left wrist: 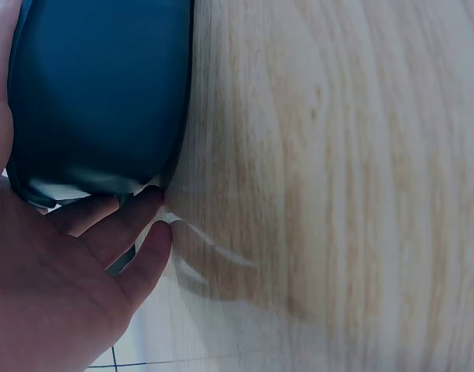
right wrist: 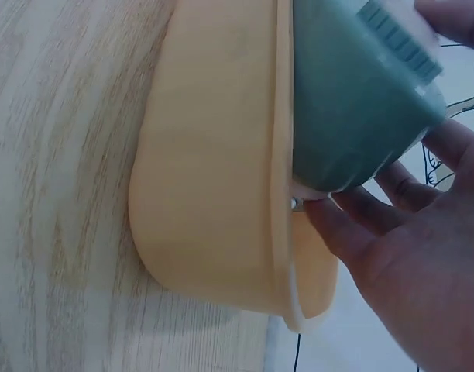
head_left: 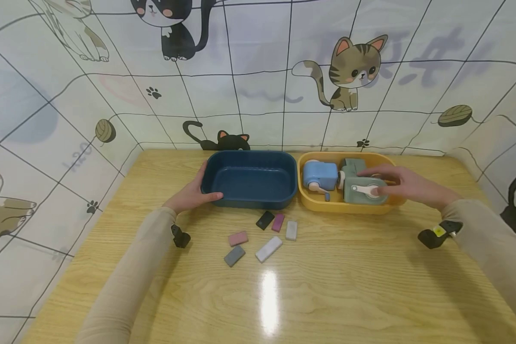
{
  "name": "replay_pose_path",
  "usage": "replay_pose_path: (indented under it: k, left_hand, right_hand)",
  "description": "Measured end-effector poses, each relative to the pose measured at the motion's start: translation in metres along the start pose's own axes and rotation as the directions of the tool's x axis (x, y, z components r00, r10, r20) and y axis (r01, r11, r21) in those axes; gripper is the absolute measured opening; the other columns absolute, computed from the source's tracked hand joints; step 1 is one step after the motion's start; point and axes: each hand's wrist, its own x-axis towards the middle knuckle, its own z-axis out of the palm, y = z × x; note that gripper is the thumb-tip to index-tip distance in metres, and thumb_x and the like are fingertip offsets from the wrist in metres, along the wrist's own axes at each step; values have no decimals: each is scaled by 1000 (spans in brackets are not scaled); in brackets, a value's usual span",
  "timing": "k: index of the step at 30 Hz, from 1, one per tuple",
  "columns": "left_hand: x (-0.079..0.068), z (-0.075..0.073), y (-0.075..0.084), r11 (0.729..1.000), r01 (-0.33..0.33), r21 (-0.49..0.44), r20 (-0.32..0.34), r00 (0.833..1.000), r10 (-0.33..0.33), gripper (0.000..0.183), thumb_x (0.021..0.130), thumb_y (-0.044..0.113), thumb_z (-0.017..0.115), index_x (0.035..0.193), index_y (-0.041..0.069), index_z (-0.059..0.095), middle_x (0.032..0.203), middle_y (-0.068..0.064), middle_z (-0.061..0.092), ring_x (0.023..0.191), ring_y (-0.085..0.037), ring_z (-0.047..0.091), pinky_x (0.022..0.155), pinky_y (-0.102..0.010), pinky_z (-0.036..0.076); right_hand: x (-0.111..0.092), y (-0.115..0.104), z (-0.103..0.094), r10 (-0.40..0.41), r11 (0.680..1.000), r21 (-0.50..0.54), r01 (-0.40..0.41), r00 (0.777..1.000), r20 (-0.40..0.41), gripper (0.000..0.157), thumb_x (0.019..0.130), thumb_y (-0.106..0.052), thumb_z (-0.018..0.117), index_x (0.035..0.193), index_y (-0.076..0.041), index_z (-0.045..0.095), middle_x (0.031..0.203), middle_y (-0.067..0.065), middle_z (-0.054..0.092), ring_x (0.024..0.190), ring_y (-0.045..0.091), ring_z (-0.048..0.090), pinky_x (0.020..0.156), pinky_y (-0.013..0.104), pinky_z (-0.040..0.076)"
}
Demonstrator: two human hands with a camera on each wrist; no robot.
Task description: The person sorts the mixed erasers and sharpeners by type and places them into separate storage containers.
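Note:
At the left end of a dark blue plastic bin (head_left: 249, 200), my left hand (head_left: 193, 191) grips the wall, thumb on the front side and fingers round the end. The left wrist view shows fingertips (left wrist: 152, 194) against the bin's end. In the yellow bin (head_left: 327, 206), my right hand (head_left: 402, 184) holds a green crank pencil sharpener (head_left: 354, 195) with a white handle, fingers along its side. The right wrist view has the green body (right wrist: 361, 101) tilted above the bin's rim. Beside it lies a blue crank pencil sharpener (head_left: 322, 174).
In front of the bins several small eraser-like blocks lie on the wooden table (head_left: 348, 277): black (head_left: 265, 220), purple (head_left: 278, 222), pink (head_left: 238, 238), grey (head_left: 234, 256) and white (head_left: 268, 249). A cat-print cloth (head_left: 258, 95) stands behind. Both bins sit side by side.

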Motion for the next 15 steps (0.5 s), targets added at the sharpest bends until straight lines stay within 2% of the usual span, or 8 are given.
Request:
replay_pose_path:
  k: [4, 9, 15]
  left_hand:
    - [0, 0, 1, 1000, -7, -5, 0, 1000, 7, 114, 85, 46, 71, 153, 23, -16, 160, -8, -10, 145, -33, 5, 112, -54, 14]
    - [1, 0, 0, 1000, -3, -16, 4, 1000, 3, 114, 85, 47, 71, 153, 26, -17, 160, -7, -10, 145, -33, 4, 112, -55, 13]
    - [0, 1, 0, 1000, 4, -14, 4, 1000, -4, 114, 85, 47, 71, 153, 26, -18, 160, -7, -10, 145, -34, 5, 112, -55, 14]
  right_hand:
    - [-2, 0, 0, 0, 1000, 31, 2, 999, -35, 49, 97, -23, 60, 142, -10, 47, 143, 19, 40, 125, 47, 41, 94, 62, 37]
    - [-5, 1, 0, -15, 999, 37, 19, 995, -94, 44, 96, -20, 62, 137, -10, 52, 141, 16, 44, 128, 43, 40, 97, 66, 32]
    - [-6, 1, 2, -56, 998, -16, 54, 994, -91, 47, 92, -17, 67, 136, -10, 53, 140, 16, 44, 125, 44, 40, 97, 67, 31]
